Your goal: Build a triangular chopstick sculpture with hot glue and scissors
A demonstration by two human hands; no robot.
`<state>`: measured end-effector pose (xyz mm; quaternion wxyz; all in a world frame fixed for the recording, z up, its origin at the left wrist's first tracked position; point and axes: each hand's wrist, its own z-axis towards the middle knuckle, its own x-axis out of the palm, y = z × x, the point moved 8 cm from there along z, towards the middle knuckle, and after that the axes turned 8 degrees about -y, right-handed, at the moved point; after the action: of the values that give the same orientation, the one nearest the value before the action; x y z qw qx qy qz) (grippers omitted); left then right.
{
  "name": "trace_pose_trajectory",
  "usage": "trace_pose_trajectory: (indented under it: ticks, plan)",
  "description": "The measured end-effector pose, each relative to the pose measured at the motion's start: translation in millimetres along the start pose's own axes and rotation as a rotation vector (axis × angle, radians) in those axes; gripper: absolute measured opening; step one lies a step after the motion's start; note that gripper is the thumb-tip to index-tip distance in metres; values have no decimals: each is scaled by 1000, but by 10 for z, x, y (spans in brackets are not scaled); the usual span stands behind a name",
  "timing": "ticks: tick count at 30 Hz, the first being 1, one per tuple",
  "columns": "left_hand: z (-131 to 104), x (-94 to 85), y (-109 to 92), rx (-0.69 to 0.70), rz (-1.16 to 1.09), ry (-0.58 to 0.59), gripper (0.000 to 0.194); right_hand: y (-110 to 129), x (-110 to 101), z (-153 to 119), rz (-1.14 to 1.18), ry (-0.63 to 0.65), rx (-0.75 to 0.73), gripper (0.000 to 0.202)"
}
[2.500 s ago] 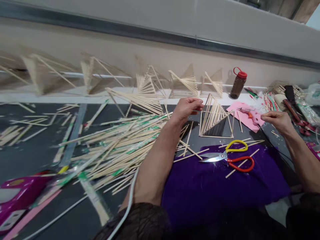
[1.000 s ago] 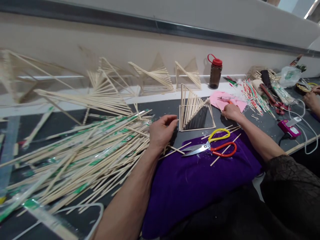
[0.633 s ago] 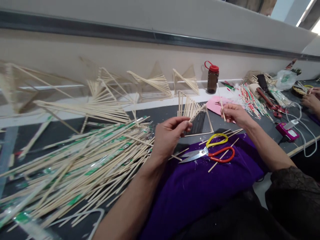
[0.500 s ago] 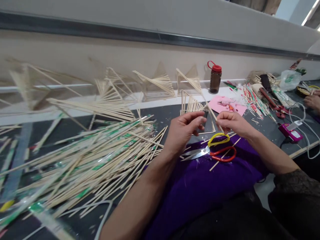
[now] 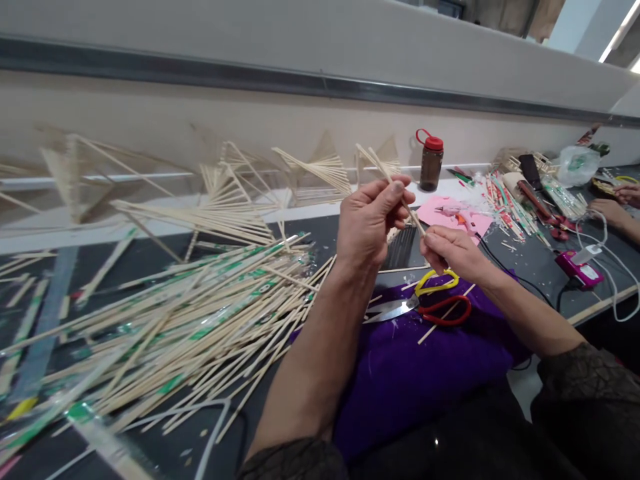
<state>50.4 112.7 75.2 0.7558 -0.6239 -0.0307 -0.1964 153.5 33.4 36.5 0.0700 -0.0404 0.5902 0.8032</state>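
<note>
My left hand (image 5: 374,217) pinches a thin wooden stick (image 5: 411,215) between thumb and fingers, in front of my body. The stick slants down to the right, where my right hand (image 5: 453,252) grips its lower end. Its upper part rises past my left thumb. Below my hands, scissors (image 5: 411,303) with one yellow and one red handle lie on a purple cloth (image 5: 400,380), among short stick pieces. Behind my hands is a small stick frame (image 5: 397,235), mostly hidden.
Many loose sticks (image 5: 185,333) cover the left. Twisted stick models (image 5: 320,170) stand along the wall. Toward the right are a red-capped bottle (image 5: 431,163), a pink glue gun (image 5: 457,215) on pink paper, a purple power adapter (image 5: 580,269) and another person's hands (image 5: 607,212).
My left hand has moved up and now pinches the stick. My right hand has shifted slightly left and lower. The small frame is now largely covered.
</note>
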Motion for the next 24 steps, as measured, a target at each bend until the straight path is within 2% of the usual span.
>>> trace_pose_trajectory:
  ticks: [6,9,11,14,18,24]
  plan:
    - [16,-62,14,2,-20,17,12,-87,-42,21,43,12,73,39]
    - [19,-72,-42,52,-98,17,6,-31,-184,97,31,-106,48,31]
    - [24,-65,-70,93,-163,21,10,14,-292,144,31,-191,33,25]
    - [22,-35,-62,117,-230,15,12,8,-377,181,45,-231,93,25]
    - [-32,28,-53,116,-256,-7,9,-37,-400,179,93,-214,144,29]
    - [-108,89,-79,105,-226,8,7,-186,-271,172,233,-54,202,37]
